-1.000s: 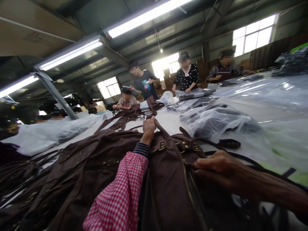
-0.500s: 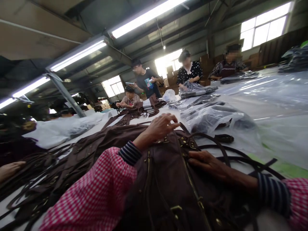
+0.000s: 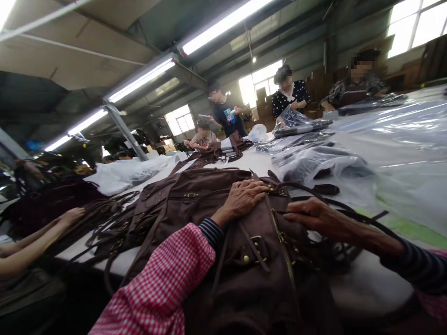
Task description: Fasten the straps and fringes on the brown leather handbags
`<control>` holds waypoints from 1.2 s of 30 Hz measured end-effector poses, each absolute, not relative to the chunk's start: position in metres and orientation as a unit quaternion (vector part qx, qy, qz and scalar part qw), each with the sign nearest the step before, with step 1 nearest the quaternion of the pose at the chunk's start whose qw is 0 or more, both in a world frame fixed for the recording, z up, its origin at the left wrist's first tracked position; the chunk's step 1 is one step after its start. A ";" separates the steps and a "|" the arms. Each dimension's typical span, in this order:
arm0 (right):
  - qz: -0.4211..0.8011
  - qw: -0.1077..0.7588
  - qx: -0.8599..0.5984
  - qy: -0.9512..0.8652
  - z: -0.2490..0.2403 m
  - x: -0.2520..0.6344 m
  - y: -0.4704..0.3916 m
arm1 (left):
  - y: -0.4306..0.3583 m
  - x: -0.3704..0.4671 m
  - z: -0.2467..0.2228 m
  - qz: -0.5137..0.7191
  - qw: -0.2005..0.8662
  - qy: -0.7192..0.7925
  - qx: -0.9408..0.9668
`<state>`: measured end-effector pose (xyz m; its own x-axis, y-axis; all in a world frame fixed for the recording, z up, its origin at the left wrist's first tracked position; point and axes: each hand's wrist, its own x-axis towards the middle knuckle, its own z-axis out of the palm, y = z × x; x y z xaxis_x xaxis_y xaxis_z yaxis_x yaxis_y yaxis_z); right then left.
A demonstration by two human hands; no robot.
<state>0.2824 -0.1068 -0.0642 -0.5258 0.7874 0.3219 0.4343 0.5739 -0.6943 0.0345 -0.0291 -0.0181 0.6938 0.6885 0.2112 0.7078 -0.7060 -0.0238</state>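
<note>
A dark brown bag [image 3: 244, 288] with brass fittings lies in front of me, its brass zipper [image 3: 283, 246] running down the middle. My left hand [image 3: 244, 199] rests flat on the bag's upper part, fingers spread beside the zipper's top end. Just right of the zipper, my right hand [image 3: 312, 216] is closed, its thumb and forefinger pinching what looks like a dark zipper pull. A loose strap [image 3: 253, 245] and a buckle lie across the bag below my left hand.
More brown bags and straps [image 3: 152, 197] lie to the left, near another person's arms [image 3: 52, 237]. Clear plastic bags [image 3: 324, 165] cover the white table [image 3: 260, 160] at the right. Several people stand or sit beyond it.
My left hand has come down from a raised, curled pose to lie flat on the bag. My right hand stays by the zipper, its knuckles higher. The view has swung left.
</note>
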 end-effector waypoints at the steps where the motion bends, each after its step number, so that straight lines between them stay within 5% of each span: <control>1: 0.273 0.323 -0.379 -0.823 -0.063 0.286 -0.107 | -0.029 0.034 -0.018 -0.096 0.053 -0.379 -0.919; 7: 0.060 0.408 -0.417 -0.810 -0.040 0.294 -0.146 | -0.031 0.035 -0.023 -0.107 0.035 -0.388 -0.915; 12: 0.174 0.322 -0.398 -0.841 -0.042 0.275 -0.189 | -0.026 0.034 -0.018 -0.130 -0.003 -0.383 -0.915; 17: 0.286 0.331 -0.433 -0.788 -0.054 0.263 -0.183 | -0.060 0.023 0.025 -0.221 -0.109 -0.337 -0.909; 23: 0.182 0.347 -0.405 -0.826 -0.060 0.261 -0.175 | -0.138 0.029 0.028 -0.079 -0.187 -0.383 -0.901; 36: 0.088 0.380 -0.430 -0.814 -0.059 0.257 -0.132 | -0.142 0.030 0.000 -0.107 -0.221 -0.420 -0.874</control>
<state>0.2568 -0.1317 -0.0594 -0.3410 0.7677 0.5426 0.6341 0.6139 -0.4702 0.0303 -0.1418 -0.0003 0.6240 0.7815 0.0018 0.6868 -0.5495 0.4758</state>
